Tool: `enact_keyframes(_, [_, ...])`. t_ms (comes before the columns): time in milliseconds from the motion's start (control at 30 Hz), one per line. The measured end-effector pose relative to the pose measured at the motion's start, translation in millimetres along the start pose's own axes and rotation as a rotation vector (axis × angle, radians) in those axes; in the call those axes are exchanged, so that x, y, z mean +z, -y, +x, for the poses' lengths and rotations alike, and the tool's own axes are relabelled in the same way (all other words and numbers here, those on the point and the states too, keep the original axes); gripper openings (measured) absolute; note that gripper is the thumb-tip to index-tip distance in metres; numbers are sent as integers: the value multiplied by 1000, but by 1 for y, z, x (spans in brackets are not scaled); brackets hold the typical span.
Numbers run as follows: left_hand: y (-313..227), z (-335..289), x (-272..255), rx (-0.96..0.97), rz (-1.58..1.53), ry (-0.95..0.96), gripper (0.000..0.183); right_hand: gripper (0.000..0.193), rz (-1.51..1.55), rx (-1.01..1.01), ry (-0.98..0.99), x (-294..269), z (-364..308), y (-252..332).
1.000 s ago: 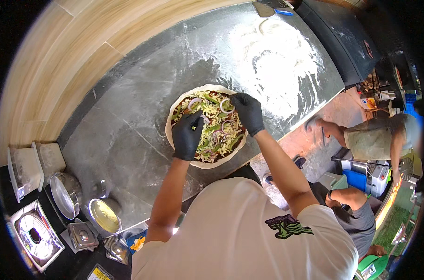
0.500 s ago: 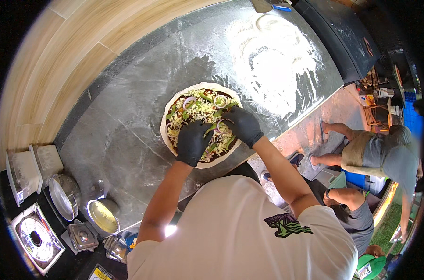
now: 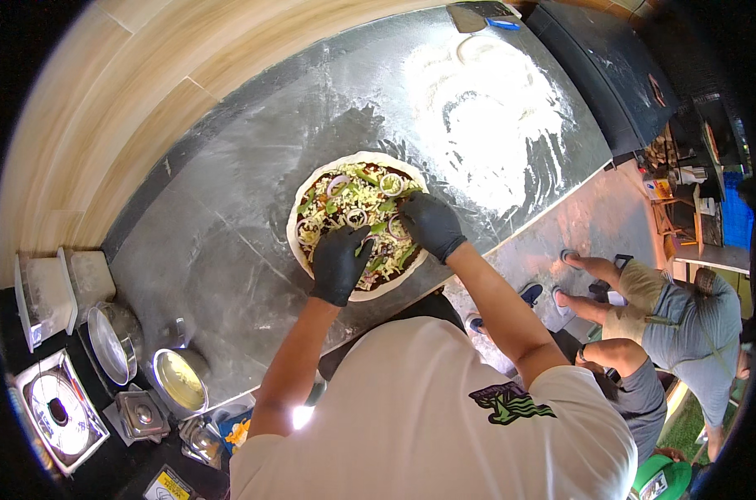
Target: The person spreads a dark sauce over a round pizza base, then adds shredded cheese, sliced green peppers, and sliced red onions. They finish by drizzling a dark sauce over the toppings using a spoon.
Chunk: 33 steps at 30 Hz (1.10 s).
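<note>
An uncooked pizza (image 3: 357,196) with a pale dough rim lies on the grey worktop (image 3: 219,242). Dark sauce, shredded cheese, green pepper strips and several purple onion rings cover it. My left hand (image 3: 340,265), in a black glove, rests over the near left part of the toppings, thumb apart from the fingers. My right hand (image 3: 434,227), gloved the same way, reaches over the right rim. Its slightly bent fingers are beside an onion ring (image 3: 398,227), whose right edge they partly cover. Neither hand visibly lifts anything; the fingertips' undersides are hidden.
White flour (image 3: 494,125) is spread at the far right, near a scraper (image 3: 465,18) with a blue-handled tool (image 3: 503,24). Shredded cheese fills a metal pot (image 3: 180,380) at the near left, beside other metal containers and white tubs (image 3: 44,296). Other people (image 3: 686,325) are at the right.
My left hand has drawn back slightly toward me, uncovering an onion ring near the pizza's middle. My right hand has shifted only a little. At the right, a person has moved.
</note>
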<state>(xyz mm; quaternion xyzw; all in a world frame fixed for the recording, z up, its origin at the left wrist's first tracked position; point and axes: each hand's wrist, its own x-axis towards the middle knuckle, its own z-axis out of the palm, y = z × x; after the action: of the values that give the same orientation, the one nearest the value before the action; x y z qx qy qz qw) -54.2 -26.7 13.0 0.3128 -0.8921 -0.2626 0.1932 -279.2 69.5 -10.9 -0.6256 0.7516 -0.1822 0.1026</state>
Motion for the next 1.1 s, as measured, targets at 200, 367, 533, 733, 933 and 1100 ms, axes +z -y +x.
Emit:
enact_keyframes(200, [-17, -25, -38, -178, -144, 10, 17, 22, -20, 79, 34, -28, -16, 3])
enact_keyframes(367, [-61, -26, -33, 39, -268, 125, 19, 22, 309, 260, -240, -62, -62, 15])
enact_keyframes(533, [-137, -69, 8, 382, -535, 578, 20, 20, 787, 731, -632, -32, -244, 47])
enact_keyframes(733, [-209, -146, 40, 523, -607, 1060, 19, 20, 562, 1557, -877, 90, -507, 105])
enact_keyframes(933, [-251, -231, 88, 524, -472, 1287, 20, 20, 74, 2139, -1453, 153, -711, 224])
enact_keyframes(1100, [-330, -352, 174, 600, -359, 1576, 24, 15, -664, 2296, -1726, 158, -929, 347])
